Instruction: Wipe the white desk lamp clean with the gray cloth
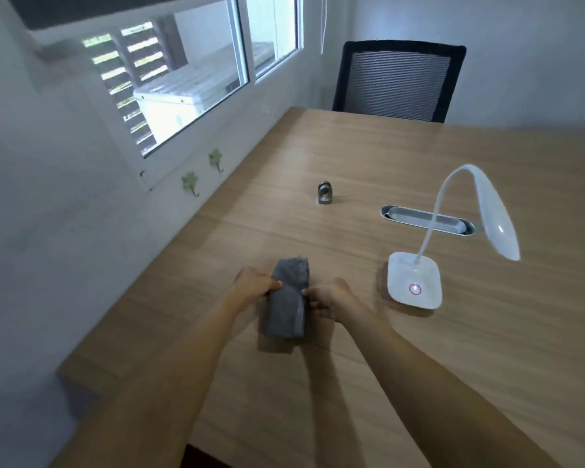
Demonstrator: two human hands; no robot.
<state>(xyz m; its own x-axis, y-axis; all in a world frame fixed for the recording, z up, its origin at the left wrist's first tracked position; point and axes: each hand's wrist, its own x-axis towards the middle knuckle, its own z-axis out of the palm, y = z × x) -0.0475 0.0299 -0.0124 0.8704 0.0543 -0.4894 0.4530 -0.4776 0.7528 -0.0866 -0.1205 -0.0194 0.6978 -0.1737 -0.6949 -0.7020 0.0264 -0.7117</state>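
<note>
2 bare hands meet over the wooden desk [368, 349], each gripping one long side of the gray cloth [286, 298]: the left hand [252, 286] pinches its left edge with thumb on top, and the right hand [328, 300] pinches the right edge with fingers curled under. The cloth is folded into a narrow oblong with a paler stitched band along its right side, fuzzy at the far end, and it casts a shadow on the desk just below it, near the left edge. No writing, brand or label can be read anywhere. The white desk lamp [416, 282] stands to the right of the hands, apart from them, on a rounded square base with 1 glowing pink ring on top; its thin neck arches up and over to a long glossy head that droops toward the right edge. Behind the lamp lies an oval metal cable slot [402, 214], and farther left a small metal fitting [325, 194]. A black mesh chair [399, 81] stands at the far edge.
</note>
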